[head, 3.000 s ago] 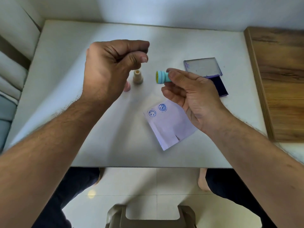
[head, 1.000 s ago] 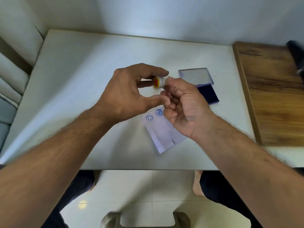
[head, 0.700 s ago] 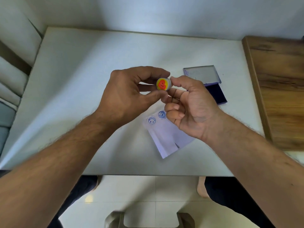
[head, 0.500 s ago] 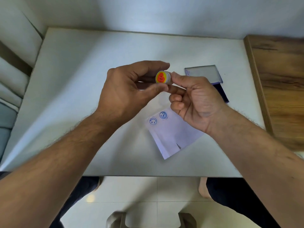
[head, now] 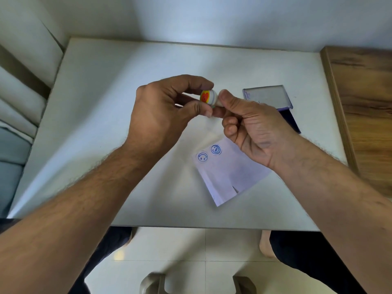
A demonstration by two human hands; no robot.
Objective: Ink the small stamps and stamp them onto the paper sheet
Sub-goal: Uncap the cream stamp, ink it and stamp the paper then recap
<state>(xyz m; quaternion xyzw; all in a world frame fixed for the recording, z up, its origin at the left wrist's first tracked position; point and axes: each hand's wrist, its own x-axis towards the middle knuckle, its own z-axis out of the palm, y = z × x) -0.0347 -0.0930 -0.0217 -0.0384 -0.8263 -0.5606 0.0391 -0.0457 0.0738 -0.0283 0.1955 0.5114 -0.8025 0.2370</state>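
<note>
Pinching one stamp (head: 209, 98) between them, both hands (head: 167, 115) (head: 252, 128) hover above the bench, ink pad (head: 291, 119) nearer the right.

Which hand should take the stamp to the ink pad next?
Right hand, probably: it already pinches the stamp, as the left hand does, and the open ink pad lies just beyond it on the right.

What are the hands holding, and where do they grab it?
A small stamp with a heart picture on its end. The left hand pinches that end between fingertip and thumb; the right hand pinches the other end.
</note>
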